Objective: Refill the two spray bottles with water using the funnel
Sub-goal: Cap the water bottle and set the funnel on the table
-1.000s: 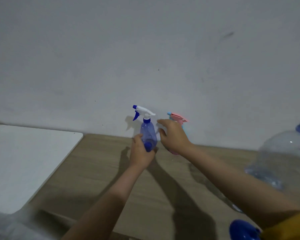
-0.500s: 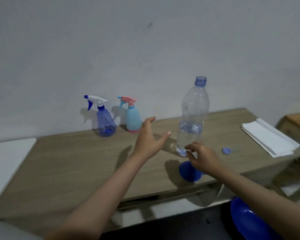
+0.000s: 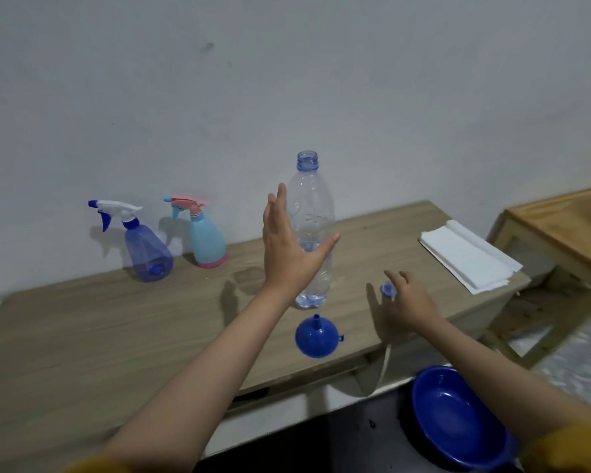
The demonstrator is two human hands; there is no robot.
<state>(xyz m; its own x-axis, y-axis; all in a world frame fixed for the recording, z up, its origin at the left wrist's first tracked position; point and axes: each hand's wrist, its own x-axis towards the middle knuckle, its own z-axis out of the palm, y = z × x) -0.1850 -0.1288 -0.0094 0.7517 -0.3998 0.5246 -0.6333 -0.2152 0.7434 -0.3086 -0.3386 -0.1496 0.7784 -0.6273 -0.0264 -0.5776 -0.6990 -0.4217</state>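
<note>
Both spray bottles, the blue spray bottle (image 3: 147, 250) and the pink-topped spray bottle (image 3: 206, 241), stand capped at the far left of the table (image 3: 82, 336), so the refill looks finished or nearly so. The left hand (image 3: 289, 249) is spread and released just in front of the uncapped water bottle (image 3: 310, 227), while the right hand (image 3: 410, 300) touches the small cap (image 3: 387, 288) with loose fingers. The funnel (image 3: 316, 337) lies upturned near the front edge, and what remains is likely capping that 1 bottle.
</note>
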